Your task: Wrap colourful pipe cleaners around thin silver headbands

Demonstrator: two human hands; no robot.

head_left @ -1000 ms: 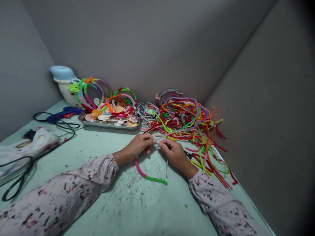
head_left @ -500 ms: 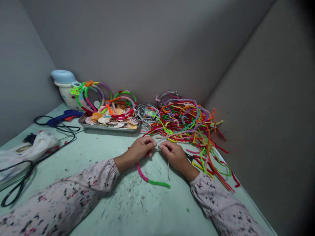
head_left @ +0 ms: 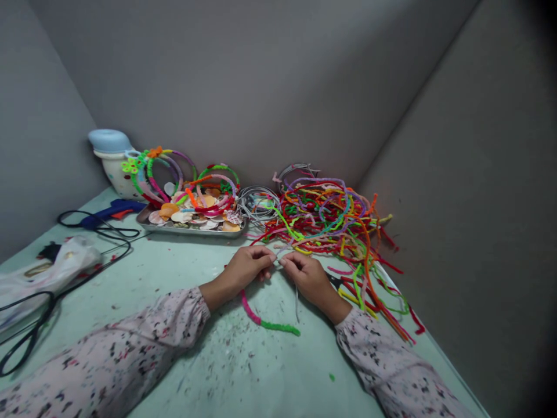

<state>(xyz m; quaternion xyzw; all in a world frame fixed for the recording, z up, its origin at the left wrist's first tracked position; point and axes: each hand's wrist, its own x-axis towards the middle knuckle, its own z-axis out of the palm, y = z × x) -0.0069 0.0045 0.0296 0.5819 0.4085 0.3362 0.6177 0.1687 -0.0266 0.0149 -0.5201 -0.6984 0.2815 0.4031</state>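
Note:
My left hand (head_left: 249,270) is closed in a pinch on a thin wire. Below it curves a pink-and-green fuzzy covered length (head_left: 278,328), which looks like the wrapped part of that wire. Fingertips almost touching the left ones, my right hand (head_left: 310,282) is pinched on a pale lavender pipe cleaner (head_left: 286,246) whose strand rises behind the fingers toward the pile. A bare grey wire end (head_left: 297,305) hangs under the right hand. The exact grip is small and partly hidden by the fingers.
A tangled pile of pipe cleaners (head_left: 331,215) lies at the back right, dark-bladed scissors (head_left: 334,280) partly under it. Behind are wire coils (head_left: 256,204), a metal tray (head_left: 191,231) with shells and colourful hoops, a blue glue gun (head_left: 108,213) and a black cord (head_left: 93,268).
The view has shifted slightly. Both hands keep their pinches close together, with barely any movement of the fingers.

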